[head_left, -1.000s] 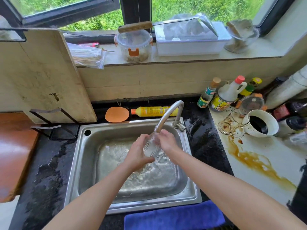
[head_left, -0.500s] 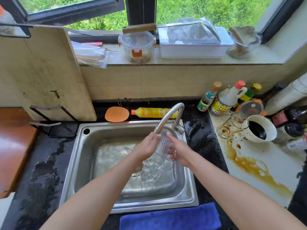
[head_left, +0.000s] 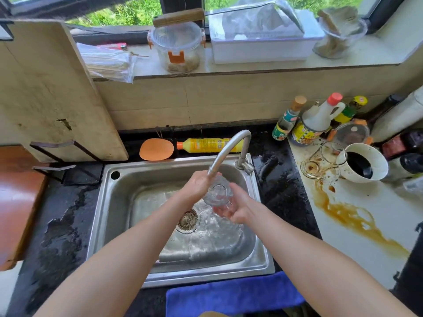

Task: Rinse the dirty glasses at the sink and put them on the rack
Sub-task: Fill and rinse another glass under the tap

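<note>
Countertop point(head_left: 370, 236) right of steel sink point(head_left: 100, 216) bears brown spill point(head_left: 343, 216) below the window point(head_left: 128, 14).

Sink point(head_left: 114, 225): silver steel.
Glass point(head_left: 217, 193): clear, ribbed.
Counter point(head_left: 59, 225): black, blotchy.
Cloth point(head_left: 233, 296): solid blue.
Bottle point(head_left: 206, 145): yellow, orange cap.
Pad point(head_left: 156, 149): plain orange.
Cup point(head_left: 377, 156): white, black inside.
Worktop point(head_left: 389, 202): white, brown streaks.
Board point(head_left: 45, 92): beige, dark spots.
</note>
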Demonstrator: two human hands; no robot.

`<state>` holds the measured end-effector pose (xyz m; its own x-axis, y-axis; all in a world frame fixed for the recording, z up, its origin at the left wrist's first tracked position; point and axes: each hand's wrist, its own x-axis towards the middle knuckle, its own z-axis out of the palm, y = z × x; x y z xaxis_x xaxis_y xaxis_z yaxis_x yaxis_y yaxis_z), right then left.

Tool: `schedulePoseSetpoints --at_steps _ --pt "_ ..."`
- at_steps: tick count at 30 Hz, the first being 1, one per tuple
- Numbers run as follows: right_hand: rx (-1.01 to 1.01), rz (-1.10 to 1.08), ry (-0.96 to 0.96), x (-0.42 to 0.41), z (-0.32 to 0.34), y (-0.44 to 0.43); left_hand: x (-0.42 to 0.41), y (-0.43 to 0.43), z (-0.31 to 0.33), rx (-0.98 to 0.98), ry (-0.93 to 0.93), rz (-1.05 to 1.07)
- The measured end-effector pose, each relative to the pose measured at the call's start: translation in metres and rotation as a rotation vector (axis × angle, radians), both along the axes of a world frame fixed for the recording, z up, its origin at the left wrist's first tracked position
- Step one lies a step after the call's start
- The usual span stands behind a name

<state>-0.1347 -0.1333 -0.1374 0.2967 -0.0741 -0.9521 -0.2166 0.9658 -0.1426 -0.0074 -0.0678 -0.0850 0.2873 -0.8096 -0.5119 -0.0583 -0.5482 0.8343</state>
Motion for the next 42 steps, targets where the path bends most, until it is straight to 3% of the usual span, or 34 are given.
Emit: schedulePoseSetpoints --at_steps 8,15,22,28,31,34,37,42 --pt "-0.046 0.131 -0.126 0.039 -0.009 0.000 0.035 0.023 -0.004 0.026 -0.251 -0.106" --pt "-0.112 0.158 -0.199 0.040 0.008 -0.013 0.034 0.019 0.000 -0.037 0.090 0.132" --pt "-0.230 0.129 -0.154 0.037 -0.001 -0.019 0.034 0.023 -0.002 0.132 0.114 0.162" --pt "-0.312 0.283 -0.087 0.037 0.005 -0.024 0.023 0.028 0.004 0.229 0.209 0.178" --pt "-0.266 0.298 -0.098 0.033 0.006 -0.020 0.020 0.027 0.004 0.205 0.102 0.127" --pt "-0.143 0.302 -0.126 0.032 0.003 -0.016 0.020 0.028 0.002 0.144 -0.139 0.021" --pt "-0.154 0.305 -0.092 0.030 -0.002 -0.016 0.024 0.032 0.003 0.128 -0.354 -0.080" --pt "-0.253 0.216 -0.147 0.040 0.004 -0.016 0.029 0.040 0.001 0.138 -0.381 -0.078"
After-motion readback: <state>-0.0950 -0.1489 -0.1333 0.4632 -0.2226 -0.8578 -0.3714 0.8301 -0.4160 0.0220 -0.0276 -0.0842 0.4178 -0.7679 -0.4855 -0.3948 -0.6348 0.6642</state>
